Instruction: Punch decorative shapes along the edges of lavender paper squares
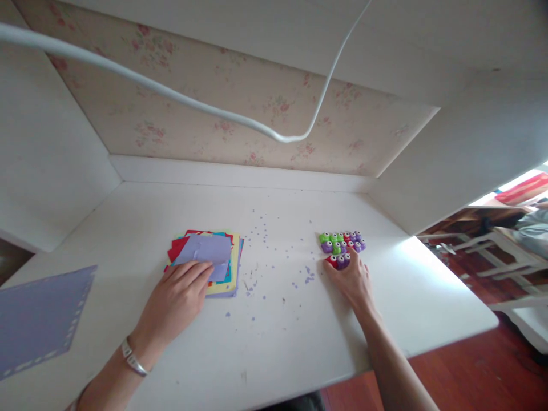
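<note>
My left hand (182, 291) rests with its fingers lying flat on the near edge of a folded purple paper (209, 249). That paper tops a loose stack of coloured paper (234, 279) in red, yellow, blue and purple. My thumb there is hidden. On the right, my right hand (353, 279) has its thumb and fingers around a short front row of red and purple craft punches (341, 261). Behind that row, touching or close to it, sit several more green, purple and red punches (337, 242) with white round tops like eyes.
A large purple sheet (43, 317) with small holes punched along its edges lies at the left. Purple paper bits (309, 275) are scattered over the white table (274, 348). A white cable (222, 114) hangs across the upper view. Side panels and a patterned back wall enclose the table.
</note>
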Tool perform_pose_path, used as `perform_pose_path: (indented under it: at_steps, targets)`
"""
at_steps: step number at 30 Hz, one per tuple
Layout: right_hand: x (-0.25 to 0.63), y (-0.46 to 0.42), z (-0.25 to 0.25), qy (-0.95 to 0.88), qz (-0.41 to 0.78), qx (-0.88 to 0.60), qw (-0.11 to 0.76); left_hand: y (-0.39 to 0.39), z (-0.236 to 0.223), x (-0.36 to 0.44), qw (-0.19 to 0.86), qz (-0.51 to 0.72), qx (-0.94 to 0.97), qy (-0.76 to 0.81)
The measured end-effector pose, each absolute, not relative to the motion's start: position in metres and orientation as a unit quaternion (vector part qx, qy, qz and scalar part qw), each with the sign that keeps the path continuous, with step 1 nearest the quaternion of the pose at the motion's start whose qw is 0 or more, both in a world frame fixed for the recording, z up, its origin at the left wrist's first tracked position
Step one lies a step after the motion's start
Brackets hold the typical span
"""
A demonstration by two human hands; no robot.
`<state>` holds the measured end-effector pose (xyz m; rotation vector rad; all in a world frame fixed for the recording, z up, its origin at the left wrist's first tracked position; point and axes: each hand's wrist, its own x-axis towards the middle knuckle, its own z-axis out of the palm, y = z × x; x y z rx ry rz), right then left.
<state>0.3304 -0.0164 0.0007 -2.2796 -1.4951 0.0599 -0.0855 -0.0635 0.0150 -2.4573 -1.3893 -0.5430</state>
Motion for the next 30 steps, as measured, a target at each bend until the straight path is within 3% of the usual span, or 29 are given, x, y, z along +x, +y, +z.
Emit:
perform_pose_path:
  at_steps: [17,30]
  targets:
    - [0.261,-0.013,0.003,-0.674,0.017,-0.717,0.176,-0.067,0.020,-0.083,0.131,-0.199,-0.840,-0.487]
    - [0.151,0.109,0.000,-0.717,0.021,-0.674,0.176,-0.069,0.022,-0.082,0.095,-0.218,-0.831,-0.503]
